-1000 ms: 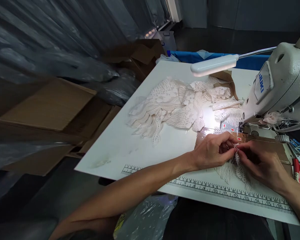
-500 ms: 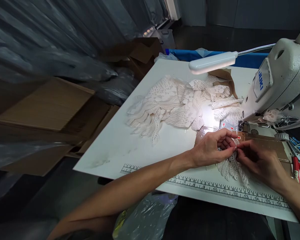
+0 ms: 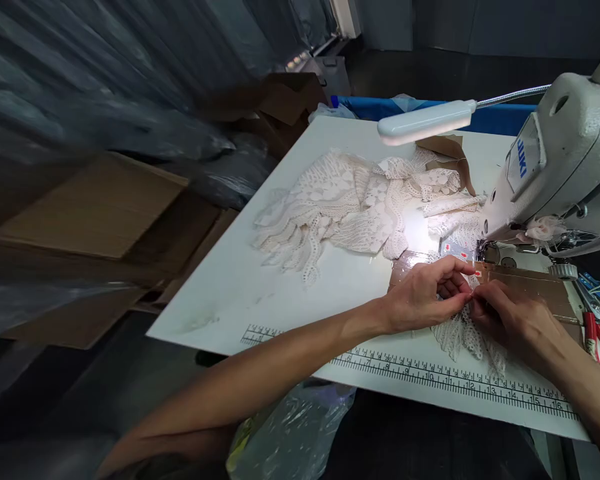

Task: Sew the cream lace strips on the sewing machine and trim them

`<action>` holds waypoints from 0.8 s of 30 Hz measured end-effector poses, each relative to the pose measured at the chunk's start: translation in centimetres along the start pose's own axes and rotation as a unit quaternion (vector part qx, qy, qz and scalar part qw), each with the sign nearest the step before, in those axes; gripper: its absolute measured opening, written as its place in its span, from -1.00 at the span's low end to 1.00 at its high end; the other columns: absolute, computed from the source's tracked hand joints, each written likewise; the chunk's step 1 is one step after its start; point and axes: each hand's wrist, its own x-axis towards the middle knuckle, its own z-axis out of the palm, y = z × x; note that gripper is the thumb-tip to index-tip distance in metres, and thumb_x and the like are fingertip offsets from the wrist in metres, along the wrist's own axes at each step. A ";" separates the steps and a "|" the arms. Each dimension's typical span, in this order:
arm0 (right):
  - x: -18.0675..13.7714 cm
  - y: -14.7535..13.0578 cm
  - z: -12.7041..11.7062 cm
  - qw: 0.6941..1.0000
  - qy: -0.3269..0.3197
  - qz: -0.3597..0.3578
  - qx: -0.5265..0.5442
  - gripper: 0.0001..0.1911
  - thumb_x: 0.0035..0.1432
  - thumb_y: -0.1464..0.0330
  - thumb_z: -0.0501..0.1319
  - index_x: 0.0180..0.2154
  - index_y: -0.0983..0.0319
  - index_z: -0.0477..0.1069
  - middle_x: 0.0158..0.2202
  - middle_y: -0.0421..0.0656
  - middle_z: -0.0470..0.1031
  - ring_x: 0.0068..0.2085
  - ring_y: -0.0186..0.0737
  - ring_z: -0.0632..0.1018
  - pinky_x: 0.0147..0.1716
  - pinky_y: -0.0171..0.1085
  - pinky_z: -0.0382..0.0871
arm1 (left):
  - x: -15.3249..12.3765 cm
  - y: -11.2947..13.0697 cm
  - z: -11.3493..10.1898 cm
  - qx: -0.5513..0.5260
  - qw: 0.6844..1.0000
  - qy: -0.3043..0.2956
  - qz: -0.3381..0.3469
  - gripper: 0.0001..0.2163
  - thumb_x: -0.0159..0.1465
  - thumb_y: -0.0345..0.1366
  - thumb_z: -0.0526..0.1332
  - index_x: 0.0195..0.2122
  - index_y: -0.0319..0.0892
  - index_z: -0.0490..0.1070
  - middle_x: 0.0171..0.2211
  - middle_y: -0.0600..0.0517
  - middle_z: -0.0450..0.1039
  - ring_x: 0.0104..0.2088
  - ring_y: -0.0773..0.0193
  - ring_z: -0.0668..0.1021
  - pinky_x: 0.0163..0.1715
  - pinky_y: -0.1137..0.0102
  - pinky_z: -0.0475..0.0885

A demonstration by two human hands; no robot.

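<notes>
My left hand and my right hand meet fingertip to fingertip over a small piece of cream lace on the white sewing table. Both hands pinch the lace's upper edge, just in front of the sewing machine and its needle area. The lace hangs down from the fingers toward the printed ruler along the table's near edge. What sits between the fingertips is too small to make out.
A heap of cream lace pieces lies behind the hands under a white lamp. Red-handled pliers and blue-handled tools lie at the right. Cardboard boxes stand left of the table. A plastic bag hangs below the near edge.
Both hands stay pinched together on the lace and have shifted slightly toward the machine; the lace piece has been drawn a little with them. The view has drifted slightly.
</notes>
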 end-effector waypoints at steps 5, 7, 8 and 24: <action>0.8 0.0 -1.1 0.994 -0.012 -0.051 -0.093 -0.72 0.34 0.46 -0.02 -0.43 0.21 0.30 -0.57 -0.21 0.39 -0.62 -0.37 0.29 -0.66 -0.30 -0.05 | 0.2 0.0 -0.2 0.007 1.000 -0.018 -0.002 -0.71 0.20 -0.44 0.21 -0.04 -0.30 0.37 -0.37 0.01 0.53 -0.37 0.37 0.58 -0.37 0.46 0.55; 1.2 -0.1 -1.8 0.999 -0.026 -0.019 -0.009 -0.78 0.28 0.46 0.02 -0.43 0.20 0.29 -0.58 -0.25 0.36 -0.63 -0.40 0.28 -0.66 -0.34 0.02 | 0.2 -0.1 -0.3 0.009 1.000 -0.020 0.000 -0.71 0.21 -0.45 0.21 -0.03 -0.30 0.36 -0.37 0.01 0.53 -0.39 0.38 0.57 -0.39 0.48 0.53; 1.3 -0.2 -2.0 0.998 -0.033 0.014 0.058 -0.81 0.25 0.46 0.03 -0.42 0.20 0.29 -0.58 -0.26 0.35 -0.62 -0.40 0.29 -0.65 -0.37 0.09 | 0.3 -0.2 -0.4 0.013 1.000 -0.017 0.002 -0.72 0.22 -0.45 0.21 -0.03 -0.30 0.36 -0.37 0.01 0.52 -0.40 0.39 0.56 -0.41 0.49 0.53; 1.0 0.4 -3.4 0.949 0.009 0.228 0.217 -0.71 0.23 0.15 0.15 -0.42 0.20 0.39 -0.60 -0.23 0.37 -0.61 -0.34 0.36 -0.65 -0.34 0.21 | 1.0 -0.2 -4.4 0.426 0.863 0.096 0.255 -0.80 0.42 -0.39 0.08 0.01 -0.28 0.39 -0.14 -0.11 0.55 -0.25 0.30 0.58 -0.42 0.44 0.53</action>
